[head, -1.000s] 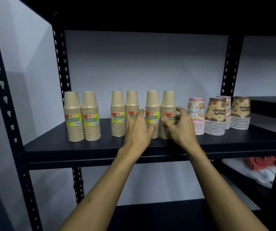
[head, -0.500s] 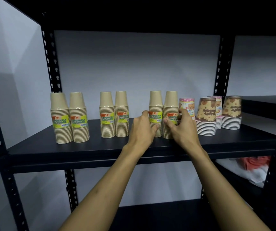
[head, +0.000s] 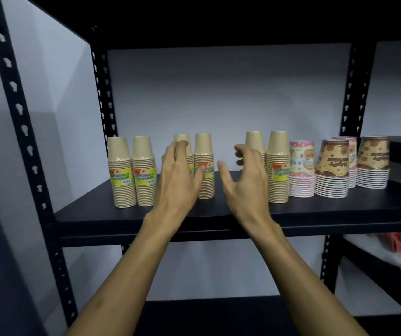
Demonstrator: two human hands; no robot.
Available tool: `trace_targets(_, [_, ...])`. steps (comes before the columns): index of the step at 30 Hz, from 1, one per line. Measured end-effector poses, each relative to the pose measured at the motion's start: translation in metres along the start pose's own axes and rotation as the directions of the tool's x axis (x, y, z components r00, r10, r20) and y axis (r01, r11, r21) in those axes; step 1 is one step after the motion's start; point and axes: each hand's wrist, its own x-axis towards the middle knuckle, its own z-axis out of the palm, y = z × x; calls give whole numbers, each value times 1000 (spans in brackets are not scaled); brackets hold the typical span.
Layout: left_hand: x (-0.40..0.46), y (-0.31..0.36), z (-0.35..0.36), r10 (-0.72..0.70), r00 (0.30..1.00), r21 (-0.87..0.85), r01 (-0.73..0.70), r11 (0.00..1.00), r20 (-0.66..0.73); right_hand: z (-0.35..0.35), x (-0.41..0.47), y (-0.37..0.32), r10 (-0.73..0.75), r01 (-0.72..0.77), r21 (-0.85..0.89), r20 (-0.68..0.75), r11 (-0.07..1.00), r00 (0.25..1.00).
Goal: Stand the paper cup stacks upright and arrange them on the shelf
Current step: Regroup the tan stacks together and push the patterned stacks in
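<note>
Bare forearms rise from the lower edge toward the black metal shelf (head: 340,209). Both hands have let go of the right kraft pair (head: 277,170), which they were sliding rightward half a second ago. That pair now stands upright, just beside or touching the pink printed stack (head: 301,170). The right hand (head: 245,180) hangs in the gap between the pairs, fingers spread and grasping nothing. The left hand (head: 180,175) has moved in front of the middle kraft pair (head: 204,166), fingers loosely bent. Whether it touches those cups cannot be told; no grasp shows. The left kraft pair (head: 131,170) and the brown printed stacks (head: 332,166) stand upright along the same row. Judged from this, no stack lies down; the wide gap suggests the middle pair goes next.
</note>
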Motion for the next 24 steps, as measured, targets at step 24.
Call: trace_targets(24, [30,-40,39,-483,796,63,497,866,364,77,52,53,349,-375,-52,499,926,793])
